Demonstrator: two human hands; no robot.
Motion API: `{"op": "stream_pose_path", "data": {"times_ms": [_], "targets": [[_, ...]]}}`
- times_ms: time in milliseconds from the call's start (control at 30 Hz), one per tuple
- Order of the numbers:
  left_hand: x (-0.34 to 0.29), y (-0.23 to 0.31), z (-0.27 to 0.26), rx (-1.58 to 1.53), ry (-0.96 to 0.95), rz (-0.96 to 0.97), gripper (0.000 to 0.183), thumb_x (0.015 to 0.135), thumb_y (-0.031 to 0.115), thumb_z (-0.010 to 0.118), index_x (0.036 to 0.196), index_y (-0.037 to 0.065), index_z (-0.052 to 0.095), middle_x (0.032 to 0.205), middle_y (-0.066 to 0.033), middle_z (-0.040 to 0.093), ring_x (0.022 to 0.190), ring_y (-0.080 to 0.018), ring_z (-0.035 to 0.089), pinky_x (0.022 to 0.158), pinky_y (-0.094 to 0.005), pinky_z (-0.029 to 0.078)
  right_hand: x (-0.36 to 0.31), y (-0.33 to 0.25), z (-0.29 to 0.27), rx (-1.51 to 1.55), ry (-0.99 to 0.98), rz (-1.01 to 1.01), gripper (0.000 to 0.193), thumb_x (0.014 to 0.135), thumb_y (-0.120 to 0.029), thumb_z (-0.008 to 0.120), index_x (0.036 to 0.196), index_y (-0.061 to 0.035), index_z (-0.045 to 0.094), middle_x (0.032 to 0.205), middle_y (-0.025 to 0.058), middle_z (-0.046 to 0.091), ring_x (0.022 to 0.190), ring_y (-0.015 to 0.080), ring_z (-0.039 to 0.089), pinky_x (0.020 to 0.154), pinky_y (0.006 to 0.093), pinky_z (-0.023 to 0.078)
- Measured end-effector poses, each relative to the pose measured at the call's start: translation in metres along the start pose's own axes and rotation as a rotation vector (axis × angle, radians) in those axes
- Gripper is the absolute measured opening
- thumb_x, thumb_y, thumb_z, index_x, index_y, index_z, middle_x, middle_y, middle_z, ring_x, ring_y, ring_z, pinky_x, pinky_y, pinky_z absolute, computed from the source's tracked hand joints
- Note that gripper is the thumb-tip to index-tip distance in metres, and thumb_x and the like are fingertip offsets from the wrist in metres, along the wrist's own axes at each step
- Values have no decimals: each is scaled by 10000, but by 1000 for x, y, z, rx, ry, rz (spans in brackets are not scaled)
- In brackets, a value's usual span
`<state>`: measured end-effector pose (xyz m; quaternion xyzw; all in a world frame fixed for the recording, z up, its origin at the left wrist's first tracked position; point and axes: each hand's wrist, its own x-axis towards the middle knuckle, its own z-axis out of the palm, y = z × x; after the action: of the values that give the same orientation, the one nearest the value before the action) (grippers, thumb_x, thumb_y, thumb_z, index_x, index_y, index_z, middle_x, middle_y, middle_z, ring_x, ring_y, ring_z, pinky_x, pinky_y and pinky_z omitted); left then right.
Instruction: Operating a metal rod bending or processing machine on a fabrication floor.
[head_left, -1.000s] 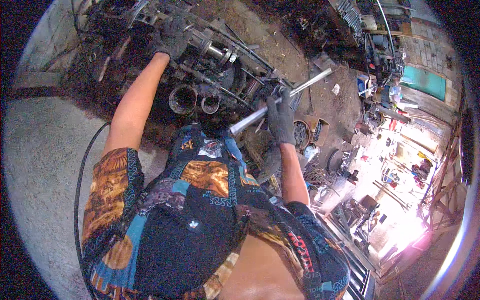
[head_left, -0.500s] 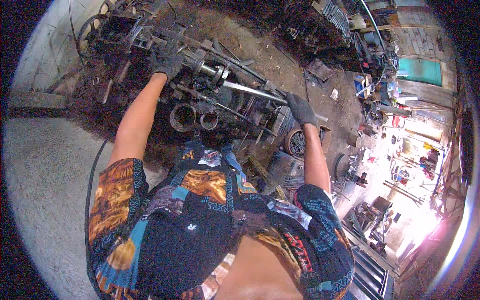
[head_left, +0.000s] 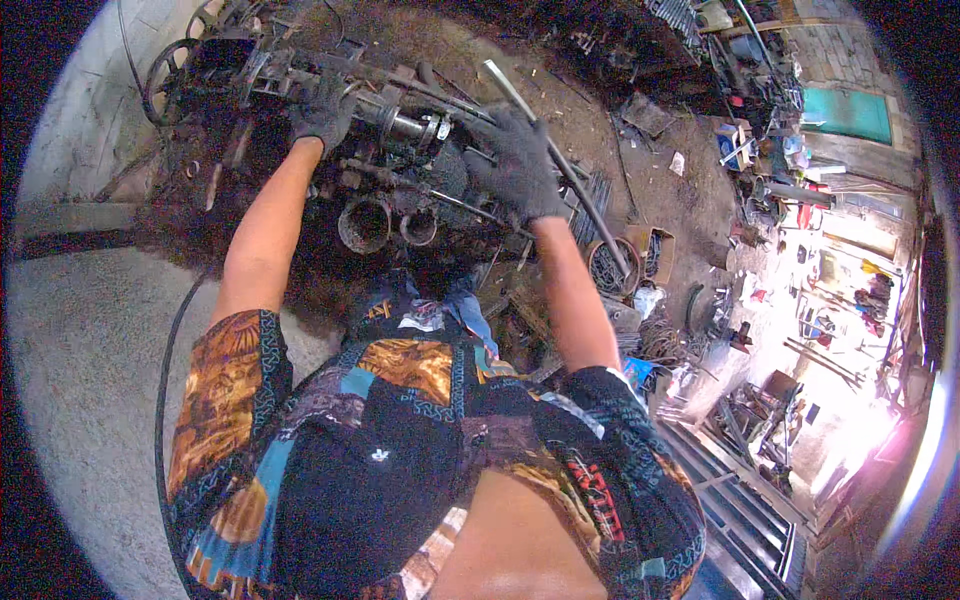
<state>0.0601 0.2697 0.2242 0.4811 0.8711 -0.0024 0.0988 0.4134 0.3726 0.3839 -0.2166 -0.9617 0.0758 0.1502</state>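
Observation:
My left hand, in a dark work glove, is closed at the left part of a greasy machine; what its fingers grip is hidden. Beside it, a shiny shaft with a collar runs to the right. My right hand, gloved too, is over the machine's right end, with a long metal bar slanting against its far side. The bar's bright end points away from me, and its darker end comes down toward the right. The right fingers are partly smeared, but the bar appears held in this hand.
Two round pipe ends stick out low on the machine. A handwheel stands at the far left. Right of the machine are a round container of metal pieces and a cardboard box. Scrap lies along the right side.
My right hand has moved left toward the machine. The bar has swung out from the shaft's line and now slants across the hand. My left hand has stayed at its place.

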Motion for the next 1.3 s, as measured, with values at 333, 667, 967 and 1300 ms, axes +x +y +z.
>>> {"op": "stream_pose_path", "data": {"times_ms": [333,667,967,1300], "targets": [[-8,10,-19,-60,-61,-11,645,975,475,379,1543,204,236,1613,-106,179,1471,-358,179,1161,-567,192,-104,108,-24,-132,-365,436,497,913,-497,533,1033,-35,672,882,242,671,862,423,636,872,508,467],[-11,12,-23,-27,-53,-33,643,965,412,413,1521,117,282,1601,-122,202,1467,-382,173,1187,-510,165,-86,-70,-8,643,-84,397,697,918,-222,631,1494,-14,297,1347,222,553,1278,296,524,1079,372,371],[-4,12,-10,114,-7,57,613,974,448,390,1518,177,308,1579,-139,261,1457,-340,225,1177,-536,168,-20,87,-19,149,-284,285,496,888,-438,621,1267,-117,628,1210,195,643,1142,340,597,1010,397,428],[-4,24,-35,-28,-60,73,611,983,464,382,1467,92,396,1524,-205,339,1427,-370,281,1174,-485,205,-186,181,-48,4,-460,829,471,804,-496,710,964,-52,706,908,235,683,874,387,663,769,454,489]]}}
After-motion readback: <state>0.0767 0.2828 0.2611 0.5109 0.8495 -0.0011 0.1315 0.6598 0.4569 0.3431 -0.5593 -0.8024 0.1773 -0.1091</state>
